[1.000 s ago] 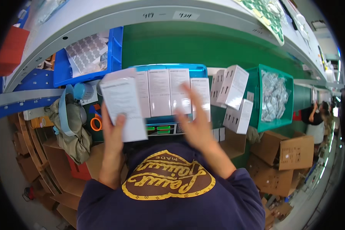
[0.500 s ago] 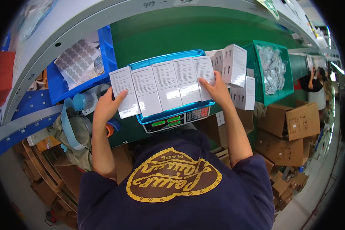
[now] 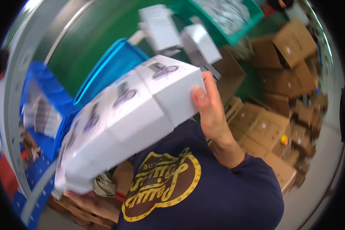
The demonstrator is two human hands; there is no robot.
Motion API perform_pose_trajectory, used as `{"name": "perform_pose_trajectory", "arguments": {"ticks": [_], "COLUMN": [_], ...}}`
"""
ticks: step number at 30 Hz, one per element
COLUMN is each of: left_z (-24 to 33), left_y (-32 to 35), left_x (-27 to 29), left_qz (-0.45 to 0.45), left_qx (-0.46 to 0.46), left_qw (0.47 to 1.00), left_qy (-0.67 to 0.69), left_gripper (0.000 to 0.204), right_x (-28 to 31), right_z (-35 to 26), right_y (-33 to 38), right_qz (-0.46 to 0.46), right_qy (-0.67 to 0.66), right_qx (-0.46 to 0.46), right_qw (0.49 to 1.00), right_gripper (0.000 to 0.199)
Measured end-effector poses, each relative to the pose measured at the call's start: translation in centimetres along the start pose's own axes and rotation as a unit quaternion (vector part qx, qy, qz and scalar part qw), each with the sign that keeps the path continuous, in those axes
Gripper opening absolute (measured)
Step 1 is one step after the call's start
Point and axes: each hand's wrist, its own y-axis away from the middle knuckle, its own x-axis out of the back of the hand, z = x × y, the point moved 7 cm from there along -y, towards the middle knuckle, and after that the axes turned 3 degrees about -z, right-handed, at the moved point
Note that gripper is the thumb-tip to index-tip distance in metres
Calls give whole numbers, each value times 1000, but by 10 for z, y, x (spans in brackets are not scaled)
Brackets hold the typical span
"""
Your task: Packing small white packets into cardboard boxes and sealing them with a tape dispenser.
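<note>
I hold a row of several white boxes pressed end to end between my two hands, lifted close to the camera and tilted down to the left. My right hand presses the upper right end of the row. My left hand is under the lower left end, mostly hidden by the boxes. Behind the row sits a light blue bin on the green shelf surface. The picture is blurred by motion.
More white boxes stand on the shelf by a green bin of small bagged parts. Dark blue bins sit at the left. Many brown cardboard cartons are piled on the floor at the right.
The row of white boxes was resting on the light blue bin with my hands at its ends. Now it is lifted off, tilted and close to the camera; the view has swung right.
</note>
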Motion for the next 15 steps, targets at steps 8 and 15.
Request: {"name": "perform_pose_trajectory", "arguments": {"ticks": [8,15], "left_z": [-229,-508], "left_y": [18,72], "left_x": [-125,-146], "left_qz": [-4,-60], "left_qx": [221,415], "left_qw": [885,858], "left_qy": [-409,-296], "left_gripper": [84,85], "right_x": [262,472], "right_z": [40,144], "right_y": [112,38], "right_qz": [228,169], "right_qy": [72,251], "right_qx": [56,-93], "right_qw": [969,949], "right_gripper": [81,53]}}
